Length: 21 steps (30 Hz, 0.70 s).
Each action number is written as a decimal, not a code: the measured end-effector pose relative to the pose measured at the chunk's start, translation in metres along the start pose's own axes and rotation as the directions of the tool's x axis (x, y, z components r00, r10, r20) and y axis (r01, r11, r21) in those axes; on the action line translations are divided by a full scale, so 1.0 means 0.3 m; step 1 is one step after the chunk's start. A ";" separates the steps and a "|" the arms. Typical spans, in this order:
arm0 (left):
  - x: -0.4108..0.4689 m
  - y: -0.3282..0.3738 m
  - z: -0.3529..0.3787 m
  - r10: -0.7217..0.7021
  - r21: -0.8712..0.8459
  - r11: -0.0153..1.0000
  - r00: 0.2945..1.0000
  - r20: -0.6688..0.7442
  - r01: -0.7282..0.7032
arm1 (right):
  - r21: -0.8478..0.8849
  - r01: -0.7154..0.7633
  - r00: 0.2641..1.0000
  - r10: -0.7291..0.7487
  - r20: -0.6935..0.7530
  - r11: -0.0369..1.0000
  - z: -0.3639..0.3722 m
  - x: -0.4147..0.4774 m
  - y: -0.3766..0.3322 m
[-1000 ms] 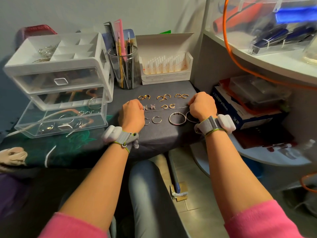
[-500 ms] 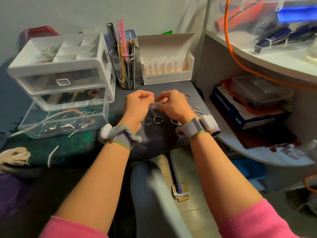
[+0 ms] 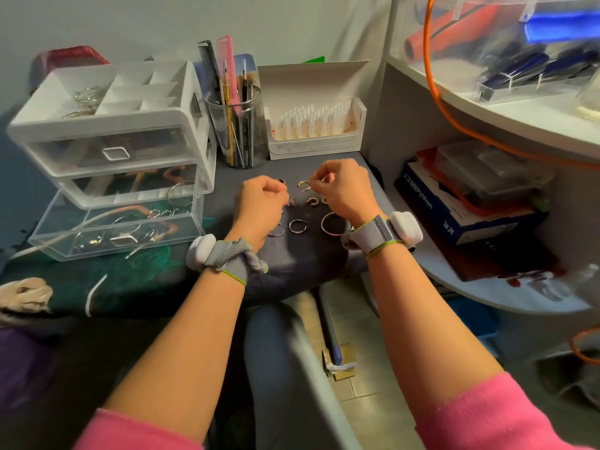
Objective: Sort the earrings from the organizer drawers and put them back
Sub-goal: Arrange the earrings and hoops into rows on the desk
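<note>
Now the hands are parted again, after meeting at mid-worktop half a second ago. The right hand (image 3: 341, 193) is over the far row, its grip pinched on a thin silvery piece (image 3: 314, 181) just beside a gold open-hoop earring (image 3: 303, 185); I cannot tell if the two touch. The left hand (image 3: 261, 203) is curled; I cannot tell whether its grip holds anything.

On the dark grey worktop (image 3: 292, 264) the small studded hoop (image 3: 312, 200), silver open hoop (image 3: 297, 225) and large silver hoop (image 3: 329, 224) lie in rows, apart from one another. The clear bottom drawer (image 3: 113, 228) of the white plastic organizer (image 3: 107, 125) stands pulled out, with jewellery inside.

I read this as sorting, piece by piece. The return to the drawers is not yet begun.
</note>
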<state>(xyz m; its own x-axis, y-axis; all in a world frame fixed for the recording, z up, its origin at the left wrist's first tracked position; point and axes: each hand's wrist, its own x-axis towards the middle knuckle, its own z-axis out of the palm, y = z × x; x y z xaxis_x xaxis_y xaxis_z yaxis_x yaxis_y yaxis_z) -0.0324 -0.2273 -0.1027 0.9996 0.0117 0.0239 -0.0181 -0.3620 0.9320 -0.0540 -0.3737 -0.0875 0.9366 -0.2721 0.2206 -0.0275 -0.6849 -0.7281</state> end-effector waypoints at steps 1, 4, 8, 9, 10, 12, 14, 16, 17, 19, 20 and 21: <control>0.003 -0.007 0.002 0.002 0.028 1.000 1.000 0.000 -0.002 | 0.000 -0.004 1.000 0.004 -0.015 1.000 -0.002 0.004 0.003; 0.003 -0.016 0.009 0.032 0.108 0.994 0.999 0.006 -0.032 | 0.027 -0.014 0.999 0.015 -0.048 1.000 -0.006 0.014 0.017; -0.002 0.023 0.030 0.113 0.085 0.989 0.992 0.054 -0.117 | 0.047 -0.006 0.999 0.008 -0.046 0.999 -0.011 0.015 0.025; -0.001 0.040 0.038 0.132 0.056 0.989 0.988 0.079 -0.137 | 0.047 0.000 0.999 0.002 -0.040 0.999 -0.013 0.014 0.026; 0.002 0.057 0.047 0.149 0.027 0.988 0.983 0.110 -0.152 | 0.047 0.003 0.999 -0.001 -0.033 0.999 -0.013 0.014 0.027; 0.006 0.087 0.065 0.159 -0.004 0.987 0.973 0.169 -0.161 | 0.044 0.007 1.000 -0.006 -0.029 0.999 -0.015 0.012 0.031; 0.011 0.107 0.081 0.161 0.003 0.986 0.964 0.213 -0.165 | 0.037 0.009 0.999 -0.008 -0.036 0.999 -0.020 0.011 0.037; 0.009 0.120 0.091 0.159 0.021 0.985 0.955 0.249 -0.170 | 0.033 0.006 0.999 -0.005 -0.036 0.999 -0.028 0.008 0.043; 0.007 0.126 0.094 0.148 0.032 0.986 0.953 0.265 -0.163 | 0.034 0.004 0.999 -0.003 -0.035 0.999 -0.032 0.008 0.045; 0.002 0.130 0.098 0.108 0.033 0.992 0.952 0.287 -0.123 | 0.040 0.003 0.999 -0.002 -0.033 0.999 -0.040 0.008 0.049; 0.001 0.127 0.099 0.089 0.033 0.994 0.952 0.294 -0.103 | 0.044 0.002 1.000 -0.001 -0.031 0.999 -0.041 0.008 0.051; 0.001 0.124 0.099 0.077 0.038 0.995 0.953 0.294 -0.093 | 0.049 0.003 1.000 -0.001 -0.027 0.999 -0.042 0.008 0.053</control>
<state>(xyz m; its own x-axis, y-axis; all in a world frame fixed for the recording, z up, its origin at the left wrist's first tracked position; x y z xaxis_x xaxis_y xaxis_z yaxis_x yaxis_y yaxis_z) -0.0321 -0.2684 -0.0786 0.9566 -0.2913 -0.0115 -0.1099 -0.3969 0.9113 -0.0565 -0.3936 -0.0904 0.9268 -0.2896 0.2390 -0.0081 -0.6519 -0.7583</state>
